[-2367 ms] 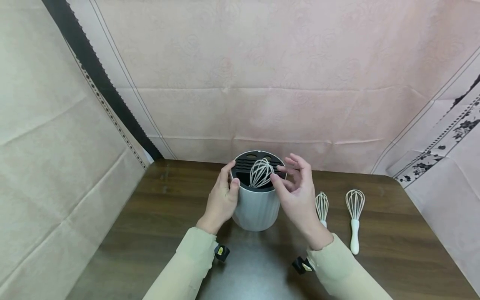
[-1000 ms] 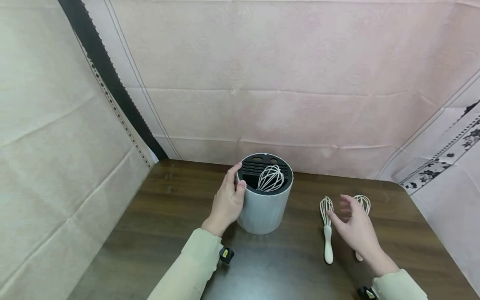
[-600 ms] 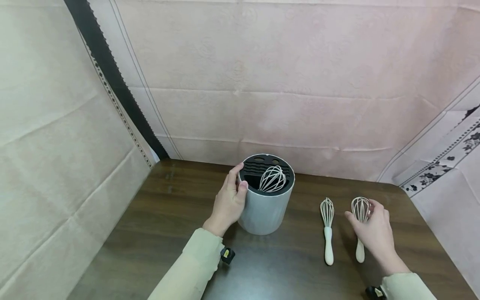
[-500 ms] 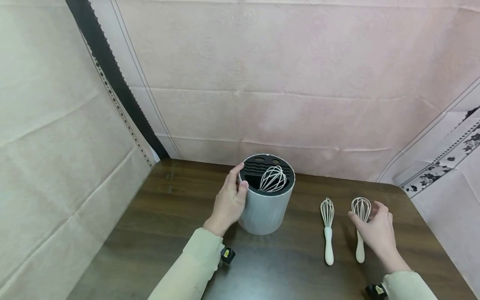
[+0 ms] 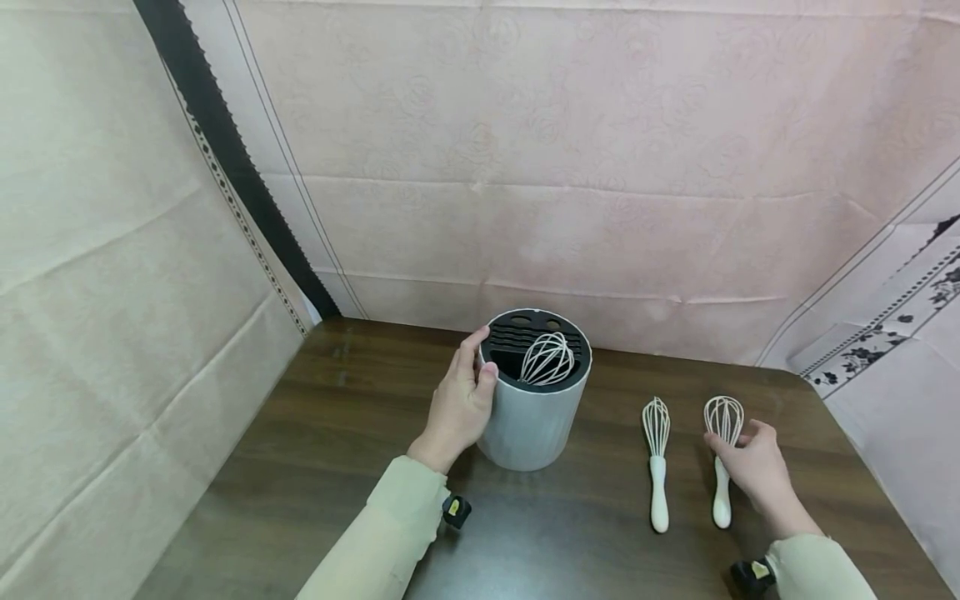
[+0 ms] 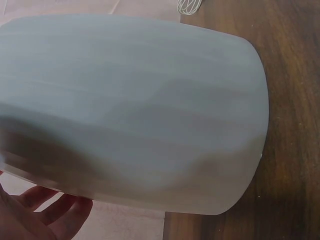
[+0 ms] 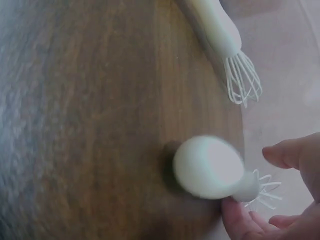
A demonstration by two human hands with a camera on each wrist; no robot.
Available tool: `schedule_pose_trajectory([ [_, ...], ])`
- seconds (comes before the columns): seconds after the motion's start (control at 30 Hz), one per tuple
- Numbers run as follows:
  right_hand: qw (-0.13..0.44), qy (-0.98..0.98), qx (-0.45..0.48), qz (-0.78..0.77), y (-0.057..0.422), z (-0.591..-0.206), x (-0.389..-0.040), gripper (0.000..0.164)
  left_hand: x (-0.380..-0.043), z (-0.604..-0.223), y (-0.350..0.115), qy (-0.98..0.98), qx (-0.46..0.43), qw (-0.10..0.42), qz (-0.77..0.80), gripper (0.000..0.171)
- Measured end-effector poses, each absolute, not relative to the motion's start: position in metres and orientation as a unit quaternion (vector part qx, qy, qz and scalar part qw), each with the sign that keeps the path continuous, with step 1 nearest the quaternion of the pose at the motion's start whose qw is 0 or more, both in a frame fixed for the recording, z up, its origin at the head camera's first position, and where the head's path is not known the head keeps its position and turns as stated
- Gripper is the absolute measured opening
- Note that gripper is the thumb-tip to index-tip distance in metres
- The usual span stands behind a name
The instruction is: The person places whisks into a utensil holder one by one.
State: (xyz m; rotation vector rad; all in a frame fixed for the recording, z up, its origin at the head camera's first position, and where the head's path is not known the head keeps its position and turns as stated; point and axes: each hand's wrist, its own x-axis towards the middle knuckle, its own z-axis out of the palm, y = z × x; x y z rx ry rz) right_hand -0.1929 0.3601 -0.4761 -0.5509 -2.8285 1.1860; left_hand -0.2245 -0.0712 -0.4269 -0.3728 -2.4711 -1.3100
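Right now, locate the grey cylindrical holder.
In the head view, the grey cylindrical holder is right of centre on the brown wooden table, between the left hand gripping it and two white wire whisks.

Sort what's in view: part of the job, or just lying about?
Job:
grey holder, gripped by left hand
stowed whisk inside it
rightmost whisk, at right hand
likely the middle whisk, untouched

Incidental:
wooden table
cloth backdrop
wrist cameras
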Motion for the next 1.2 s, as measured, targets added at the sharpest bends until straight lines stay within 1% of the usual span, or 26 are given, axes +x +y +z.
schedule_pose_trajectory([
  [0.17, -0.017, -0.921, -0.146, 0.362, 0.369, -0.479, -0.195, 0.087, -0.225, -0.427, -0.071, -0.860, -0.138, 0.161, -0.464, 0.050],
  [0.37, -0.056, -0.925, -0.146, 0.346, 0.376, -0.474, -0.196, 0.089, -0.224, -0.426, -0.070, -0.857, -0.141, 0.160, -0.469, 0.050],
  [0.47, -0.061, -0.924, -0.147, 0.347, 0.378, -0.474, -0.194, 0.085, -0.225, -0.426, -0.069, -0.858, -0.144, 0.158, -0.467, 0.050],
  [0.67, -0.041, -0.926, -0.130, 0.353, 0.380, -0.479, -0.193, 0.074, -0.226, -0.425, -0.068, -0.859, -0.142, 0.157, -0.466, 0.049],
  [0.93, 0.008, -0.919, -0.114, 0.377, 0.376, -0.480, -0.193, 0.077, -0.225, -0.425, -0.070, -0.860, -0.135, 0.158, -0.467, 0.049],
  [1.07, 0.034, -0.920, -0.103, 0.378, 0.368, -0.472, -0.194, 0.075, -0.225, -0.426, -0.071, -0.860, -0.134, 0.157, -0.467, 0.049],
  [1.2, 0.068, -0.914, -0.070, 0.394, 0.355, -0.452, -0.193, 0.069, -0.225, -0.426, -0.071, -0.862, -0.134, 0.157, -0.464, 0.049],
])
